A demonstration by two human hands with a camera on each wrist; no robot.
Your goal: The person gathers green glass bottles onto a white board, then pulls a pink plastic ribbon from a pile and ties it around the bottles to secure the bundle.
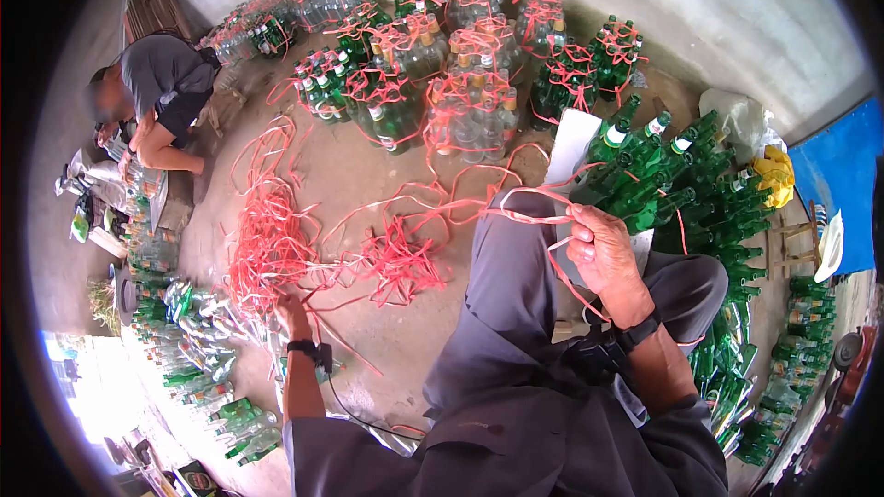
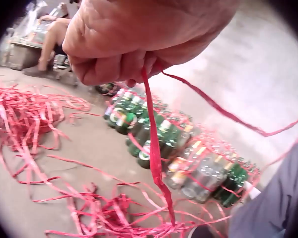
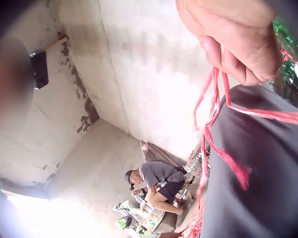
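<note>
My right hand (image 1: 600, 247) is raised over my right knee and grips a few loops of red plastic string (image 1: 534, 212). In the right wrist view its curled fingers (image 3: 243, 54) close round the strands (image 3: 213, 114), which hang down past my grey trouser leg (image 3: 258, 168). My left hand (image 1: 293, 311) is low by the floor at the edge of a tangled heap of red string (image 1: 267, 239). The left wrist view shows its fingers (image 2: 114, 64) pinching one red strip (image 2: 154, 148) that runs down into the heap.
Bundles of bottles tied with red string (image 1: 470, 110) stand along the far wall. Loose green bottles (image 1: 681, 184) are piled to my right, and more bottles (image 1: 193, 340) lie at lower left. Another person (image 1: 157, 92) crouches at the far left. A blue tarp (image 1: 843, 184) hangs at right.
</note>
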